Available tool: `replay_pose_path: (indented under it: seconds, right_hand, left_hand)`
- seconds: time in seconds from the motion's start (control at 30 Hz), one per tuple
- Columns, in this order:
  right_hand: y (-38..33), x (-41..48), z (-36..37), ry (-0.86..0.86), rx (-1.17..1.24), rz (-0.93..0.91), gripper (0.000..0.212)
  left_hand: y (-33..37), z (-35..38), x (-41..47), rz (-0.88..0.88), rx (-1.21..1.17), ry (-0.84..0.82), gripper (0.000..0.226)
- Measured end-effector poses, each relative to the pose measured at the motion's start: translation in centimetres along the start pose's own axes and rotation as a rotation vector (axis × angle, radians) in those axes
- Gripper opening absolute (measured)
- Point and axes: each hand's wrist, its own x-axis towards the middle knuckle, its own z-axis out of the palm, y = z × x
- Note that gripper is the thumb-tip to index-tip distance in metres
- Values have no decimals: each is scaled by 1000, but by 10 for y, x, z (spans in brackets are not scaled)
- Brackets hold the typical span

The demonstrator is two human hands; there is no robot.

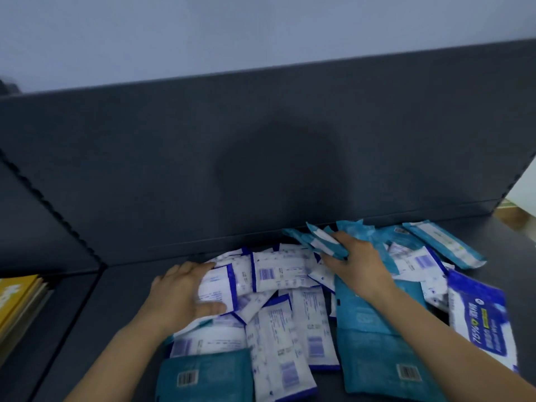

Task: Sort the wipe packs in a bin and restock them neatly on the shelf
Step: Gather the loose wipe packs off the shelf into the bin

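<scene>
Overlapping wipe packs (pixel 278 274), many half-buried, lowest ones cropped.

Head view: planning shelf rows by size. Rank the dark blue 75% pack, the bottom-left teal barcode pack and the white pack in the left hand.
1-2. Dark blue 75% plastic pack and teal barcode pack: alike; the teal one is nearer and cropped, so unranked.
3. White blue-edged pack in the left hand: clearly smallest.

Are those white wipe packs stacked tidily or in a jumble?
A jumble: the white packs lie flat, overlapping at different angles on the dark shelf.
</scene>
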Motion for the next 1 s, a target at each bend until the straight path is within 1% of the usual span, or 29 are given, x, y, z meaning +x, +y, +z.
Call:
replay_pose_path:
  seconds: [0.03, 0.07, 0.17, 0.27, 0.37, 0.43, 0.5, 0.53, 0.6, 0.63, 0.67, 0.7, 0.77, 0.83, 0.87, 0.9, 0.93, 0.97, 1.0]
  right_hand:
    - [2, -2, -1, 12, 48, -12, 28]
    - [4, -5, -3, 28, 81, -40, 31]
    - [8, -12, -2, 51, 63, -181, 41]
    - [-2, -23, -3, -5, -18, -292, 40]
    - [-17, -37, -4, -32, -111, -449, 40]
    - [-22, -48, 2, -141, -220, -548, 50]
    - [-22, -58, 12, -332, -334, -604, 66]
    - [-22, -62, 14, -407, -347, -610, 74]
    - [-25, -63, 9, -556, -251, -508, 88]
    - [-28, -61, 4, -635, -185, -421, 91]
    - [-31, -59, -1, -685, -114, -341, 90]
    - [-33, -56, -3, -689, -47, -278, 85]
    - [-35, -49, -3, -602, 27, -206, 75]
    - [-34, -39, 1, -550, -6, -164, 75]
    - [-34, -34, 3, -570, -36, -141, 82]
    - [-34, -29, 3, -607, -54, -106, 92]
    - [-35, -23, 3, -648, -47, -58, 102]
    - [-34, -18, 3, -682, -21, -5, 109]
    - [-34, -14, 4, -710, 4, 43, 115]
  left_hand:
    - [4, 3, 0, -16, 7, 60, 108]
    - [7, 7, 1, -35, 5, 110, 104]
    - [15, 15, -3, -109, -34, 201, 104]
    - [21, 18, -10, -183, -37, 261, 103]
    - [22, 20, -22, -204, -77, 312, 107]
    - [21, 20, -31, -222, -138, 337, 103]
    - [16, 22, -38, -256, -198, 341, 90]
    - [13, 22, -42, -278, -225, 322, 88]
    - [3, 21, -49, -326, -267, 261, 94]
    - [-2, 21, -52, -348, -287, 234, 97]
    - [-5, 20, -56, -369, -311, 210, 98]
    - [-9, 21, -60, -385, -351, 188, 97]
    - [-16, 21, -66, -383, -452, 136, 99]
    - [-24, 24, -71, -313, -529, 55, 99]
    - [-26, 24, -74, -271, -541, 23, 90]
    - [-25, 21, -78, -259, -543, -8, 77]
    - [-23, 17, -81, -252, -575, -26, 62]
    - [-21, 14, -83, -236, -625, -53, 53]
    - [-19, 11, -85, -208, -671, -76, 56]
